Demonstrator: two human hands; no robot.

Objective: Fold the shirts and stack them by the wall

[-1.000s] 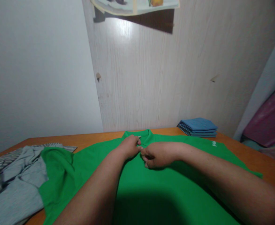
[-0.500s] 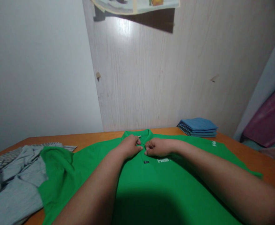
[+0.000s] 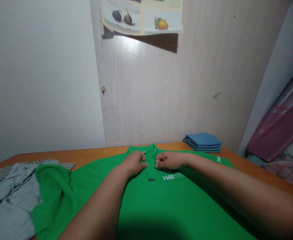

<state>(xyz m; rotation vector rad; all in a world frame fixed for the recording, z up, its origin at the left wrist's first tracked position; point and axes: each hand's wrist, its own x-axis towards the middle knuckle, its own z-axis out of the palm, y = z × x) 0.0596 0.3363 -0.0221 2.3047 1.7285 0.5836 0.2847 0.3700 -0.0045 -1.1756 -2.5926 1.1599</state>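
Note:
A green polo shirt (image 3: 146, 203) lies spread front side up, with its collar (image 3: 150, 149) at the far end and white print on the chest. My left hand (image 3: 134, 164) is at the left side of the neck opening, thumb and fingers closed on the cloth beside the placket. On the other side of the opening, my right hand (image 3: 167, 160) is curled closed at the collar's right edge; its fingertips are partly hidden. A small dark label (image 3: 151, 180) marks the bottom of the placket, below both hands.
Folded blue cloths (image 3: 203, 141) are stacked at the back right of the orange-brown table (image 3: 86, 152). Grey and striped clothes (image 3: 16, 193) lie loose on the left. A wall stands right behind the table, with a fruit poster (image 3: 143, 20). Pink fabric (image 3: 281, 126) hangs at the right.
The view has tipped upward and shifted slightly right, showing more of the poster. My hands have moved a little apart at the neck opening, uncovering more of the chest print.

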